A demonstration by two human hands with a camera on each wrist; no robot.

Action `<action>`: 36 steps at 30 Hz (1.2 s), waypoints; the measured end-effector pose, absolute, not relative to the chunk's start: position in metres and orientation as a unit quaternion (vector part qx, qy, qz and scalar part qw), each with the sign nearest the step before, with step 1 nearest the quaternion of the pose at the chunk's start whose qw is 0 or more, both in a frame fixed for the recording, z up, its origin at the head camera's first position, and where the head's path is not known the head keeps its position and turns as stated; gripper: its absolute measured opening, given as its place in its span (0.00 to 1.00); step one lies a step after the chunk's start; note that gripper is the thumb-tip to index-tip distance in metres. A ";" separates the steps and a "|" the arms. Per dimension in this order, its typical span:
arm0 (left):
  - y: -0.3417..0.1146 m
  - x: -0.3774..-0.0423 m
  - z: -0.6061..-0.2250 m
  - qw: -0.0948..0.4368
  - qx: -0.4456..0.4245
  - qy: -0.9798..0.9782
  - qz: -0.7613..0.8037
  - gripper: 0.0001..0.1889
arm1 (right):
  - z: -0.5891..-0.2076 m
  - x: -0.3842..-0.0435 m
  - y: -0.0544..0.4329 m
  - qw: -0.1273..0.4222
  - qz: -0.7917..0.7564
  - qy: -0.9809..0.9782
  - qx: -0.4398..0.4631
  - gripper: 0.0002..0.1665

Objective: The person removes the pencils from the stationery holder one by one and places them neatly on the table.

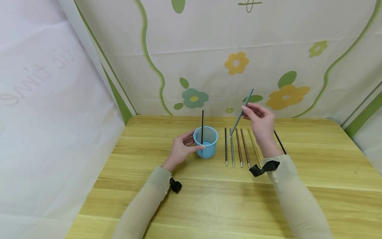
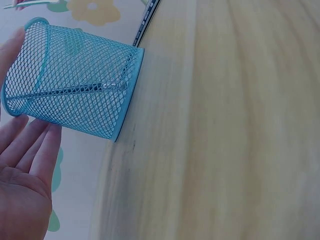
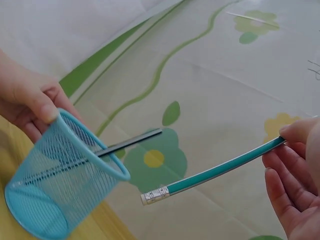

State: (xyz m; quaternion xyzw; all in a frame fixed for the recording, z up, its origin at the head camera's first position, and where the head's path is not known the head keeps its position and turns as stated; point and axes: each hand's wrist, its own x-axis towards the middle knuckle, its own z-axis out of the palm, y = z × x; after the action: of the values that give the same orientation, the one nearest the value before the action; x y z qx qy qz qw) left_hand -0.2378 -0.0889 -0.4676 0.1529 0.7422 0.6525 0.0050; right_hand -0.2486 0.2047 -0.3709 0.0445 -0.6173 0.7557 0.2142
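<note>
My left hand (image 1: 180,150) holds a light-blue mesh pencil cup (image 1: 210,151) around its side, thumb near the rim and fingers on the opposite side. The cup stands upright on the table. Inside it leans a black pencil (image 1: 203,121), its eraser end at the bottom, as the left wrist view shows through the mesh. To the right and higher up, my right hand (image 1: 263,123) pinches a teal pencil (image 3: 220,169) near its upper end between thumb and fingers. That pencil slants with its white eraser (image 3: 150,196) downward, apart from the cup.
Right of the cup, several pencils lie side by side on the wooden table (image 1: 209,199): a black pencil (image 1: 226,146), a teal one, two reddish-brown ones and a yellow pencil (image 1: 253,142). Another black pencil (image 1: 280,142) lies beyond my right wrist. A flower-printed cloth (image 1: 209,66) hangs behind.
</note>
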 end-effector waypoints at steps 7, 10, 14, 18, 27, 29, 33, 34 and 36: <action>-0.090 -0.239 -0.468 0.002 0.158 0.743 0.650 0.40 | -0.380 -0.246 0.233 0.218 0.746 -0.629 0.022 0.20; -0.090 -0.238 -0.467 0.004 0.158 0.744 0.650 0.40 | -0.388 -0.245 0.247 0.209 0.739 -0.640 0.004 0.21; -0.090 -0.238 -0.466 0.009 0.156 0.741 0.653 0.40 | -0.400 -0.242 0.265 0.192 0.726 -0.660 -0.027 0.19; -0.090 -0.238 -0.467 0.010 0.158 0.737 0.657 0.40 | -0.409 -0.238 0.281 0.178 0.708 -0.682 -0.052 0.20; -0.091 -0.239 -0.468 0.007 0.161 0.736 0.657 0.39 | -0.416 -0.232 0.315 0.151 0.658 -0.735 -0.071 0.26; -0.091 -0.239 -0.468 0.013 0.160 0.734 0.660 0.39 | -0.417 -0.230 0.324 0.142 0.660 -0.733 -0.078 0.25; -0.091 -0.238 -0.466 0.019 0.159 0.731 0.664 0.40 | -0.418 -0.226 0.341 0.126 0.666 -0.731 -0.082 0.25; -0.091 -0.238 -0.466 0.019 0.159 0.730 0.664 0.40 | -0.419 -0.226 0.345 0.123 0.667 -0.730 -0.082 0.25; -0.091 -0.237 -0.466 0.017 0.160 0.730 0.664 0.40 | -0.420 -0.224 0.354 0.116 0.668 -0.730 -0.083 0.23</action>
State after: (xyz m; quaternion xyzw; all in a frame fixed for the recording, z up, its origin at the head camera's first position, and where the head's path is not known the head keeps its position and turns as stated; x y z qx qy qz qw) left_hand -0.2375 -0.0908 -0.4655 0.1601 0.7298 0.6644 0.0174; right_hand -0.2242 0.3537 -0.4200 -0.0831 -0.7302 0.6681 0.1164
